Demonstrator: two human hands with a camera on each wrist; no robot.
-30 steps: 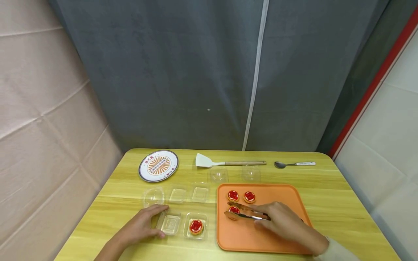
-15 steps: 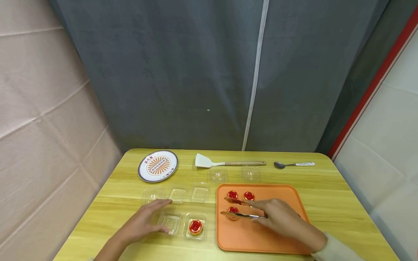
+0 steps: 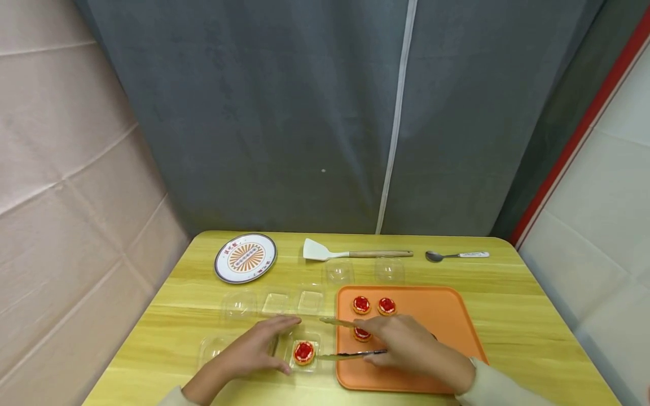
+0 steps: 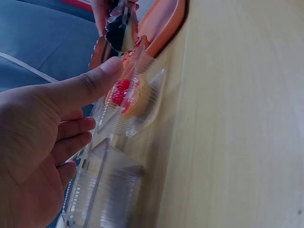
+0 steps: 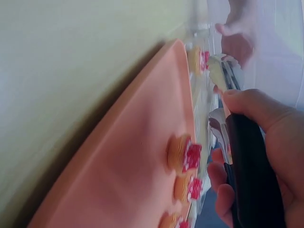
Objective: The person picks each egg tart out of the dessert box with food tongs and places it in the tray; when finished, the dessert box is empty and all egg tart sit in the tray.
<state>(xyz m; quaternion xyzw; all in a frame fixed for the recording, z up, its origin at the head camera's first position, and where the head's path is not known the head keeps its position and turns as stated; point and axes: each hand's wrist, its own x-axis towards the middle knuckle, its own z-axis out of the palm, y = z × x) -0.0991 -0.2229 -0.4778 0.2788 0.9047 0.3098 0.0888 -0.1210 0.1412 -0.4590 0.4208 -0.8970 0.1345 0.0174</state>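
Observation:
My right hand (image 3: 411,351) grips a pair of tongs (image 5: 249,166) by the black handles. The tongs' metal arms are spread and hold nothing; they reach left over the tray's edge beside a clear plastic box (image 3: 316,341). In that box sits a red-topped tart (image 3: 304,353). My left hand (image 3: 251,352) is just left of the box, thumb and fingers apart, holding nothing; whether it touches the box I cannot tell. Another clear box (image 4: 111,190) lies partly under this hand. On the orange tray (image 3: 437,309) are three tarts: one (image 3: 361,305), another (image 3: 387,306), and one partly covered by the tongs (image 3: 362,334).
Behind the hands lie several clear plastic boxes or lids, including one (image 3: 310,301) left of the tray. Along the back are a patterned plate (image 3: 246,258), a white spatula (image 3: 317,250) with a wooden handle, and a spoon (image 3: 434,256). A grey curtain (image 3: 284,124) hangs behind the table.
My right hand has carried the spread tongs left, away from the tray's tarts towards the box with the tart. My left hand has shifted right, from the other box towards this one.

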